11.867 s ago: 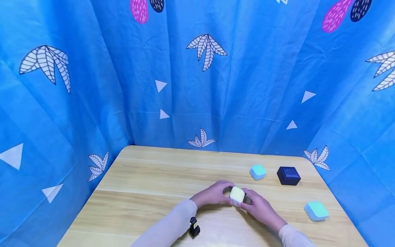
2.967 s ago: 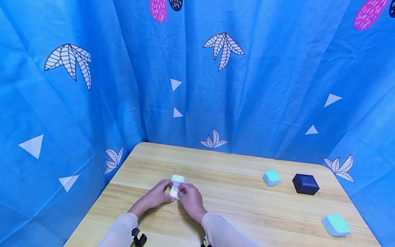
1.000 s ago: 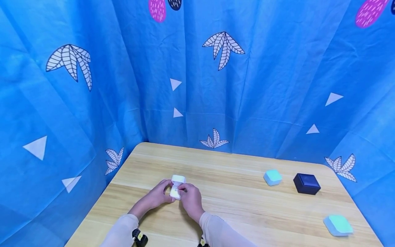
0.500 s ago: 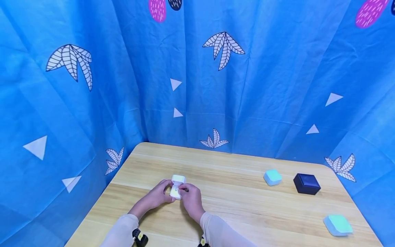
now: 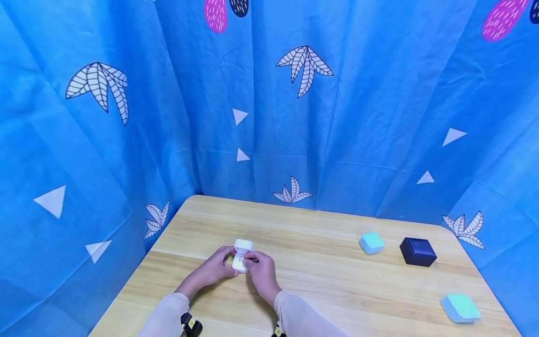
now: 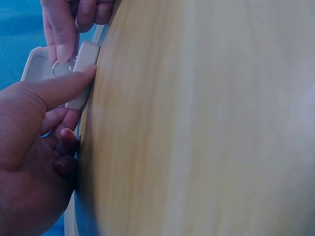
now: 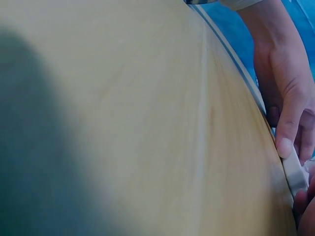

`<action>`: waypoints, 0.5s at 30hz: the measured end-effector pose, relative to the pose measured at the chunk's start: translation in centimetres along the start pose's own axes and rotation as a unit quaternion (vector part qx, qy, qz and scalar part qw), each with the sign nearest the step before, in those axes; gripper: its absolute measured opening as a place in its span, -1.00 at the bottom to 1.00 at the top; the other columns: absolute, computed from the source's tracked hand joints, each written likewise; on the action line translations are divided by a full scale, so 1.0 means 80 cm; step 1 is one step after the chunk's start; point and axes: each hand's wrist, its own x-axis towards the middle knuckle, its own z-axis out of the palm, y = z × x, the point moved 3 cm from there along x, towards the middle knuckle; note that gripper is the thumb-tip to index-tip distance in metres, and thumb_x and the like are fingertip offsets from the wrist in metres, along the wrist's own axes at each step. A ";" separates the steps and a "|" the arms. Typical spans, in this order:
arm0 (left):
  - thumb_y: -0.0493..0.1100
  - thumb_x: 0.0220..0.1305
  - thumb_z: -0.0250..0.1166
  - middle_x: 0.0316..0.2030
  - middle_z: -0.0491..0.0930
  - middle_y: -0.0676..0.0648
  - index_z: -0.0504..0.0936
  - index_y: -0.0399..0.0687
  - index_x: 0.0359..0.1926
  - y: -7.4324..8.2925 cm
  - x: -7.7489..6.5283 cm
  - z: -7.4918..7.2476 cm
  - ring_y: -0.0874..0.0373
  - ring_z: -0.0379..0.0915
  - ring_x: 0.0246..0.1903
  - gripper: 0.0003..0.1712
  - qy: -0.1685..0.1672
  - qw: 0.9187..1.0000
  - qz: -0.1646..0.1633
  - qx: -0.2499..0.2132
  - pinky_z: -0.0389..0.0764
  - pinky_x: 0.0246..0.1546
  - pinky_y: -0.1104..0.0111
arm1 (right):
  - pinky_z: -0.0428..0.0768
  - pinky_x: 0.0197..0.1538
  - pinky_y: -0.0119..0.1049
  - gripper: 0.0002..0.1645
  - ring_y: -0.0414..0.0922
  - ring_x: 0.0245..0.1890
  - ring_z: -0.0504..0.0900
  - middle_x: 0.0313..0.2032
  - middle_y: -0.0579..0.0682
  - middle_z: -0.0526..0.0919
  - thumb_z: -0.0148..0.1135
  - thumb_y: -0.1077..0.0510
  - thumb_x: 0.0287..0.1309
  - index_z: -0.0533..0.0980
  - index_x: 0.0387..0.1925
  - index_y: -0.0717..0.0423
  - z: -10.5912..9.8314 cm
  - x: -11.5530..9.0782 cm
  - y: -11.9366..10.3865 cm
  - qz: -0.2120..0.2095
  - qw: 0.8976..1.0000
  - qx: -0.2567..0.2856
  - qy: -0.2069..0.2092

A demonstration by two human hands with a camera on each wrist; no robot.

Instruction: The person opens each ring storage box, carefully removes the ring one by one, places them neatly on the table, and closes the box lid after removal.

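A small white box stands on the wooden table with its hinged lid raised. My left hand grips the box's base from the left, its thumb lying along the base. My right hand reaches in from the right. Its fingertips pinch a thin silver ring at the box's opening. In the right wrist view the left hand shows at the table's edge beside the box.
Right of the hands lie a mint box, a dark navy box and a second mint box near the front right corner. Blue patterned cloth closes in the table at the back and both sides.
Over the last second the hands have barely shifted at the box. Since the earliest frame the white box has moved left across the table and its lid has been raised.
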 end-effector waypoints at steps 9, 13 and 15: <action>-0.18 0.07 0.55 0.25 0.42 -0.17 0.45 -0.19 0.31 0.003 -0.001 0.001 -0.15 0.31 0.29 -0.22 0.001 1.000 0.003 0.000 0.25 0.38 -0.16 | 0.62 -0.20 -0.46 -0.88 -0.24 -0.26 0.61 -0.26 -0.02 0.76 0.35 0.36 0.13 0.71 -0.28 0.17 -0.005 -0.008 -0.002 0.015 1.000 0.009 -0.006; -0.18 0.05 0.55 0.20 0.44 -0.16 0.46 -0.22 0.28 0.003 0.000 -0.001 -0.06 0.37 0.15 -0.23 0.003 1.000 0.017 0.011 0.35 0.29 -0.06 | 0.59 -0.24 -0.46 -0.89 -0.25 -0.30 0.60 -0.27 -0.01 0.77 0.35 0.35 0.14 0.72 -0.28 0.18 -0.008 -0.010 -0.004 0.017 1.000 0.007 -0.005; -0.18 0.05 0.55 0.19 0.45 -0.17 0.46 -0.23 0.27 0.002 0.001 -0.002 -0.05 0.37 0.11 -0.24 0.004 1.000 0.024 0.014 0.36 0.26 -0.04 | 0.60 -0.25 -0.47 -0.88 -0.25 -0.31 0.59 -0.26 0.01 0.77 0.35 0.35 0.14 0.72 -0.28 0.19 -0.008 -0.011 -0.004 0.019 1.000 0.010 -0.007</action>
